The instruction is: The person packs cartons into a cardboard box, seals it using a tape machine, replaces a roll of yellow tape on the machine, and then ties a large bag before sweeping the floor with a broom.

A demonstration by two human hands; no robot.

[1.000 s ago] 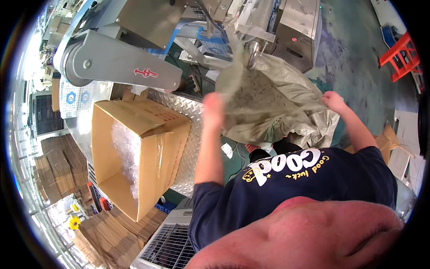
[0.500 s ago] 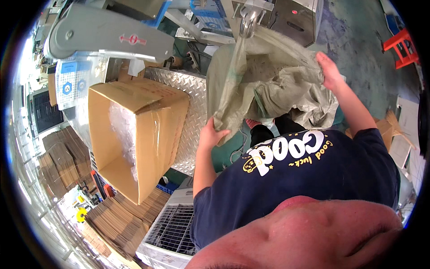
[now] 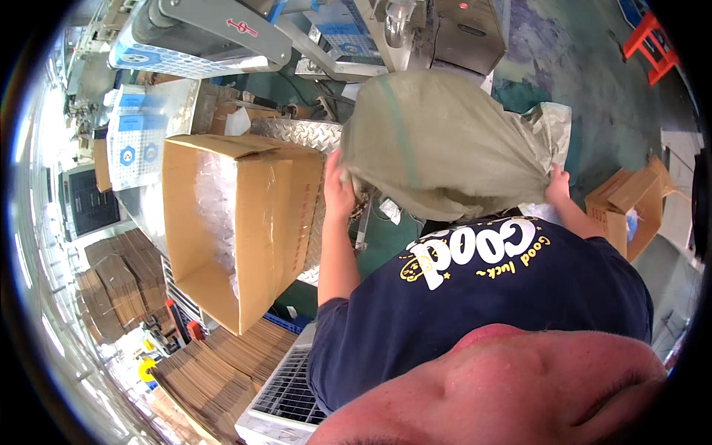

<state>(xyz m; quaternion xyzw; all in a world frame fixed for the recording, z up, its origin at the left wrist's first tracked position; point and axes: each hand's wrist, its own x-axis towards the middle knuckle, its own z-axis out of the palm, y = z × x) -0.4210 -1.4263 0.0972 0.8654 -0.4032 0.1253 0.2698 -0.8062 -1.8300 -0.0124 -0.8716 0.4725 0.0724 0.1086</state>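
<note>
A large olive-grey woven sack (image 3: 445,141) with a green stripe spreads out in front of my body, puffed up and rounded on top. My left hand (image 3: 339,189) is closed on the sack's left edge, close beside the open cardboard box. At the opposite end, my right hand (image 3: 558,185) grips the bunched cloth near a paler, crumpled flap (image 3: 552,133). The sack's folds partly cover the fingers of both hands. I cannot see what, if anything, is inside the sack.
The open cardboard box (image 3: 278,222) with clear plastic inside stands left on a diamond-plate surface (image 3: 285,132). Flattened cartons (image 3: 215,371) are stacked lower left, near a white crate with a grille (image 3: 285,393). Another open carton (image 3: 619,204) sits right; a red stool (image 3: 651,48) stands far right.
The sack's gaping mouth has turned out of sight and its outside now faces up. My left hand rose slightly with its edge; my right hand came down toward my body.
</note>
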